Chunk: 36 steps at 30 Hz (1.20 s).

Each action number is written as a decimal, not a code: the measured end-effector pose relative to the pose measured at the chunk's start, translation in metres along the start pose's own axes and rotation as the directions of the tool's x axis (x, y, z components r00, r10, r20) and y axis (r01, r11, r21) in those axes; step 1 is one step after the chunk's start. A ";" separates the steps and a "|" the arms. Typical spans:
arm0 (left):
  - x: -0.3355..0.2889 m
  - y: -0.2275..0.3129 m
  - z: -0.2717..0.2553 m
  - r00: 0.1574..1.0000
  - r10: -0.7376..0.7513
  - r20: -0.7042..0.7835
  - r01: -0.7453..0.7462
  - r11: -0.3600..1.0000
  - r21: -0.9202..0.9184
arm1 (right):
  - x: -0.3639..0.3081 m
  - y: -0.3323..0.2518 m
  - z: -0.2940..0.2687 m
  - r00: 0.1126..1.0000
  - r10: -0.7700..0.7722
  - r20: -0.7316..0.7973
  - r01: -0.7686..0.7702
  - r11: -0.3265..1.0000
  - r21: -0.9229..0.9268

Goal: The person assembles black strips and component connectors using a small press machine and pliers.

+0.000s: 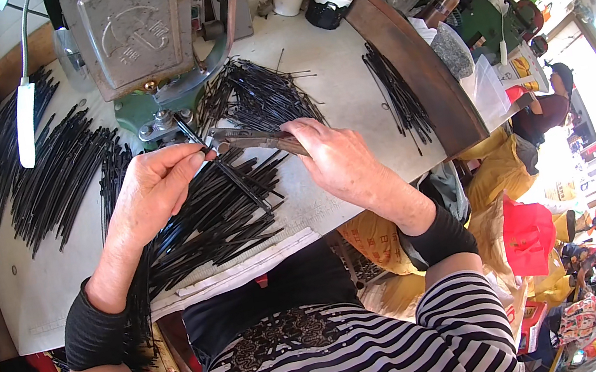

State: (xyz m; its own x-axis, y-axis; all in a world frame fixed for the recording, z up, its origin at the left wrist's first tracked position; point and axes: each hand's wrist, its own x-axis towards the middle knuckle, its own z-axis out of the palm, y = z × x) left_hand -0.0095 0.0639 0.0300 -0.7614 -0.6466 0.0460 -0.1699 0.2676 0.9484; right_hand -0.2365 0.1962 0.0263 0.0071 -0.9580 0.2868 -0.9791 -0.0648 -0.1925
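In the middle of the worktop my right hand (pixel 337 160) is wrapped round the handles of metal pliers (pixel 252 138). Their jaws point left and meet a thin black strip (pixel 241 184) near my left fingertips. My left hand (pixel 156 184) pinches this strip between thumb and forefinger; it slants from the machine's base down toward the pile. Beneath both hands lies a loose pile of black strips (pixel 210 228). Just behind the pliers is another heap of thin black strips (pixel 263 93). What the plier jaws grip exactly is too small to make out.
A green-based machine with a grey metal cover (pixel 130 33) stands right behind my hands. More strip bundles lie left (pixel 63 174) and right (pixel 397 94). A white lamp (pixel 28 125) hangs at left. A white-lidded black jar (pixel 329 3) stands at the back. Wooden rims edge the table.
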 end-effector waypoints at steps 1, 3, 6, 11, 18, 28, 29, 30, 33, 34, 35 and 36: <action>0.001 -0.001 -0.002 1.000 0.000 0.000 0.000 1.000 0.000 | 0.000 0.000 -0.003 0.999 -0.006 0.032 0.005 0.999 0.041; 0.006 -0.004 -0.010 0.982 -0.057 -0.182 0.060 0.998 0.011 | -0.002 0.002 -0.005 0.998 -0.013 0.064 0.007 0.997 0.082; 0.007 -0.007 -0.016 0.988 -0.039 -0.151 0.026 0.996 -0.087 | -0.003 0.005 -0.007 0.999 0.022 0.032 -0.027 0.989 0.144; 0.007 -0.006 -0.005 0.995 -0.040 -0.088 0.033 0.996 -0.078 | -0.001 0.012 -0.011 0.994 0.092 -0.066 -0.075 0.972 0.223; 0.010 -0.011 -0.008 0.997 -0.046 -0.057 0.040 0.995 -0.093 | 0.001 0.017 -0.006 0.994 0.107 -0.012 -0.103 0.974 0.201; 0.011 -0.016 -0.008 0.992 -0.114 -0.047 0.104 0.979 -0.176 | 0.046 0.079 -0.008 0.948 0.311 -0.060 -0.301 0.944 0.136; 0.012 -0.018 -0.008 0.993 -0.105 -0.048 0.094 0.978 -0.186 | 0.052 0.088 -0.006 0.948 0.311 -0.062 -0.301 0.944 0.136; 0.012 -0.018 -0.008 0.994 -0.097 -0.050 0.086 0.977 -0.196 | 0.058 0.095 -0.004 0.927 0.369 -0.072 -0.367 0.929 0.038; 0.014 -0.017 -0.009 0.994 -0.106 -0.041 0.095 0.972 -0.215 | 0.077 0.123 0.007 0.877 0.474 -0.079 -0.481 0.866 -0.138; 0.014 -0.018 -0.009 0.993 -0.112 -0.043 0.100 0.971 -0.215 | 0.083 0.129 0.010 0.850 0.521 -0.075 -0.524 0.823 -0.218; 0.014 -0.019 -0.010 0.993 -0.108 -0.045 0.096 0.972 -0.213 | 0.089 0.134 0.014 0.851 0.520 -0.069 -0.522 0.825 -0.216; 0.014 -0.020 -0.011 0.994 -0.103 -0.047 0.091 0.973 -0.210 | 0.094 0.139 0.017 0.830 0.551 -0.083 -0.552 0.790 -0.269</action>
State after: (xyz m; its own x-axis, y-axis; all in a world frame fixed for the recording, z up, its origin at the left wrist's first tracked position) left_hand -0.0097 0.0419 0.0146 -0.7098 -0.7034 -0.0376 -0.1035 0.0514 0.9933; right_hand -0.3680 0.0925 0.0102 -0.5510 -0.8076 0.2100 -0.8316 0.5523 -0.0579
